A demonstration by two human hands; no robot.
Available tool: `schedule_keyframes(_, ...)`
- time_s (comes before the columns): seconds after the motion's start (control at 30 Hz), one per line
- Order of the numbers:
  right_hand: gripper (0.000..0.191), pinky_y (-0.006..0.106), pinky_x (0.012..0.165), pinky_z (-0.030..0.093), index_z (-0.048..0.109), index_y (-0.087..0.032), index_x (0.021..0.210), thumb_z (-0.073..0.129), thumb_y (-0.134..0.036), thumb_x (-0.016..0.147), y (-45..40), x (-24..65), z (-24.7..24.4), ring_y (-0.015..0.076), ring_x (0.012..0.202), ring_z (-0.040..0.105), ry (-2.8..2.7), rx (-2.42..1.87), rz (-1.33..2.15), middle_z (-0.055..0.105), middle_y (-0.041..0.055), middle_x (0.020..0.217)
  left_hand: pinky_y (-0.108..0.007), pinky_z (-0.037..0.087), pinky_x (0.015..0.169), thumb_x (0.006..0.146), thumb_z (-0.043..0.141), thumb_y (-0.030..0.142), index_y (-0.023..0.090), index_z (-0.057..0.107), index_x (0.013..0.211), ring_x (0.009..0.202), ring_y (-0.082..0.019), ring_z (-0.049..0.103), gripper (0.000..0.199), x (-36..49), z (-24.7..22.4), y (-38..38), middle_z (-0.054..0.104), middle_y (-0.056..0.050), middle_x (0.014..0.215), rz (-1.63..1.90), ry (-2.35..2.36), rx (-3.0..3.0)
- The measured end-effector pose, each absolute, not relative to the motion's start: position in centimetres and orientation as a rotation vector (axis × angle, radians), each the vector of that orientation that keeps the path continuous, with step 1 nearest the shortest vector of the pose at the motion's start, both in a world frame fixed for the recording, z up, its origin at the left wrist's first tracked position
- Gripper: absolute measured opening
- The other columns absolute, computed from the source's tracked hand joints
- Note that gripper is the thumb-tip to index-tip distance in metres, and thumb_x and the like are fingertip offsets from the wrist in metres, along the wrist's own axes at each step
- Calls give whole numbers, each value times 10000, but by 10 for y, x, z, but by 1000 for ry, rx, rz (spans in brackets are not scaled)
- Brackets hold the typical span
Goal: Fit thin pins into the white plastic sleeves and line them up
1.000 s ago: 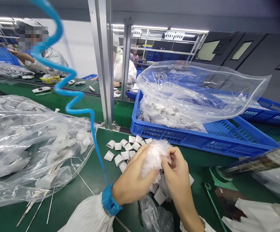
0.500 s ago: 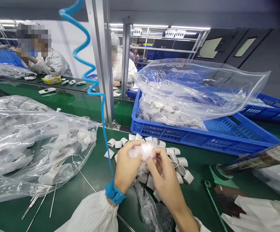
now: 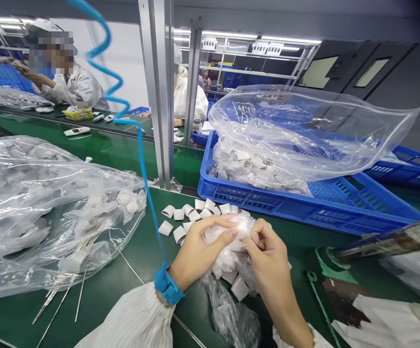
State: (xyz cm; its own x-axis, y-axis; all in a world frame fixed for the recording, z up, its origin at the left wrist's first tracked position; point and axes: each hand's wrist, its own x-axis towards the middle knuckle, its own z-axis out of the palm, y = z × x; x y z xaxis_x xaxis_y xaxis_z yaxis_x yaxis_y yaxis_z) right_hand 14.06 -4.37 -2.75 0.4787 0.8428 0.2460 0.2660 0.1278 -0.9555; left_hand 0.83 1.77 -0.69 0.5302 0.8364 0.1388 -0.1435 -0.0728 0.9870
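Observation:
My left hand [image 3: 203, 247] is closed around a crumpled translucent white plastic bag [image 3: 227, 258] above the middle of the green worktop. My right hand [image 3: 271, 258] pinches the right side of the same bag with thumb and fingertips. What lies inside the folds cannot be made out. Under and behind the hands are several short white oval sleeves [image 3: 165, 228], partly hidden by the bag. Below the hands a second crumpled clear plastic bag [image 3: 232, 314] lies on the worktop. A blue wrist strap [image 3: 169, 286] with a coiled cord [image 3: 142, 154] circles my left wrist.
A large clear bag [image 3: 97, 181] of white pieces fills the left, with thin metal rods [image 3: 55, 290] near it. At back right, a blue crate [image 3: 253, 195] holds another open bag. A metal post [image 3: 162, 96] stands behind. Co-workers sit across the line.
Both hands have moved slightly right with the plastic bag. It now looks more spread out, with more of its folds hanging below the fingers. The view has shifted a little.

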Motion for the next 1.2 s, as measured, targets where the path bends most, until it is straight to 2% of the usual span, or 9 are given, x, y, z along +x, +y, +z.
schedule_keyframes(0.1,248,225,512,233,337,-203,670,548,-217,801,-47,136,-22,112,570,271,-1193,-1473,543,257,-44,657,-378,445,965,805,701,250,178,597,779,1022,-252,638,129,6,-10,24,695,-66,1015,975,711,1374)
schedule_keyframes(0.27,206,219,594,355,491,-209,870,612,-372,897,-52,138,-17,130,675,379,-993,-1182,976,377,-17,782,-342,414,971,724,636,96,211,659,1074,1033,-225,588,369,1,-4,27,638,-28,1040,925,690,1588)
schedule_keyframes(0.37,237,226,628,377,543,-213,943,642,-425,906,-54,138,-19,137,712,418,-954,-1149,1035,434,-2,827,-339,424,943,732,592,101,187,674,952,1001,-228,598,250,5,-5,25,660,-38,1007,951,760,1613)
schedule_keyframes(0.53,196,269,700,423,568,-243,1090,521,-400,984,-53,125,-24,175,793,508,-1284,-1350,870,527,27,935,-330,440,898,711,526,111,177,610,893,961,-221,591,211,10,-16,26,647,-39,963,1085,912,1395)
schedule_keyframes(0.67,118,276,720,408,598,-232,982,551,-339,967,-50,123,-23,181,806,530,-1386,-1519,315,564,16,882,-324,490,801,802,553,218,167,637,1059,950,-240,634,275,7,-14,27,677,-74,1023,921,837,1260)
schedule_keyframes(0.77,88,264,710,408,583,-222,960,570,-310,961,-50,128,-21,167,798,544,-1315,-1534,33,585,10,890,-319,494,833,829,577,260,189,633,1197,1065,-264,628,379,5,-9,22,691,-77,1086,787,653,1113)
schedule_keyframes(0.9,60,243,655,410,555,-212,953,551,-273,954,-50,132,-22,140,702,526,-1213,-1580,-6,549,-13,801,-305,494,817,771,589,198,172,633,1211,1006,-250,643,442,8,-6,15,705,-68,1065,735,601,1125)
schedule_keyframes(1.0,55,230,573,371,534,-210,918,534,-255,950,-49,129,-22,124,606,457,-1250,-1573,79,469,-36,708,-308,499,818,765,590,201,140,675,1098,934,-235,646,348,12,-10,17,712,-70,1009,827,689,1191)
schedule_keyframes(1.2,95,245,683,434,537,-219,1052,496,-245,971,-48,122,-21,157,762,543,-1628,-1469,233,521,-2,837,-308,499,817,737,567,159,129,682,993,930,-234,647,282,11,-18,27,708,-85,1024,970,893,1152)
